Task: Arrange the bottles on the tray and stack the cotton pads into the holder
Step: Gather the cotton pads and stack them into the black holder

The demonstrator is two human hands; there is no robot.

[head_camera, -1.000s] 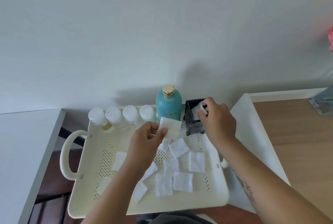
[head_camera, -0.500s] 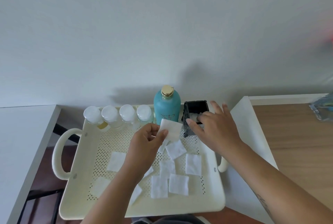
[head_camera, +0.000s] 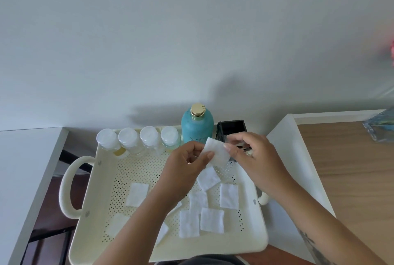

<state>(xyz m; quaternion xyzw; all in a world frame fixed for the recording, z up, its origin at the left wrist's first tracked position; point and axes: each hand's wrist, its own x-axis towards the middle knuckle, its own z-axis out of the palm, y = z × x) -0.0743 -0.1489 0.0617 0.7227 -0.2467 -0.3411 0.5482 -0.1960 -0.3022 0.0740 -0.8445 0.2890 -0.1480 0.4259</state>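
Note:
A cream perforated tray (head_camera: 102, 207) holds several small clear bottles with white caps (head_camera: 138, 141) in a row along its far edge. A teal bottle with a gold cap (head_camera: 197, 126) stands to their right. Beside that bottle is the black holder (head_camera: 232, 129). My left hand (head_camera: 185, 171) pinches one square cotton pad (head_camera: 217, 153) above the tray. My right hand (head_camera: 255, 158) touches the pad's right edge with thumb and forefinger, in front of the holder. Several loose pads (head_camera: 229, 195) lie flat on the tray floor.
A white surface (head_camera: 23, 168) lies to the left, with a dark gap between it and the tray handle (head_camera: 68, 188). On the right is a wooden tabletop (head_camera: 351, 168) with a white edge. A clear bluish object (head_camera: 381, 128) sits at its far right.
My right hand has drawn back from the holder, where it put a pad in, and moved left to the pad held in my left hand. The view has shifted slightly.

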